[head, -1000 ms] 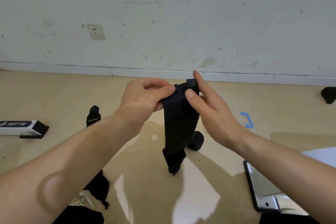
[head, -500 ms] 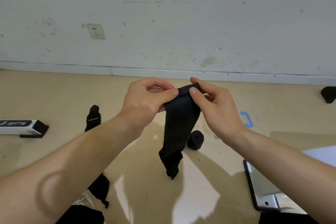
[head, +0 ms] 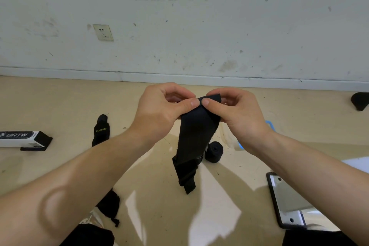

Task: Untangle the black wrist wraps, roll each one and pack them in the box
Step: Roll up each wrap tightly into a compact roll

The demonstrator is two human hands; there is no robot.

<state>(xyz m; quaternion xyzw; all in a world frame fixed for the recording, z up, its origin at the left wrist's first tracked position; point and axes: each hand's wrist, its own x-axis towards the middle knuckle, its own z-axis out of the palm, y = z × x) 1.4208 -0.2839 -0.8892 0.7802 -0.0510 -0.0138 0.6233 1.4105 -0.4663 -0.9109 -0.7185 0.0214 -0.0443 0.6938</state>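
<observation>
Both hands are held close together at the centre of the frame. The left hand (head: 161, 110) is extended from the lower left, with its bare forearm (head: 89, 166) laid diagonally across the bottom left corner. The right hand (head: 235, 114) is extended from the lower right on a bare forearm (head: 309, 166). The fingers of each hand are curled, and the two thumb tips are set almost touching. The top end of a black wrap (head: 197, 136) is pinched between thumbs and forefingers of both hands. The wrists are kept roughly level.
</observation>
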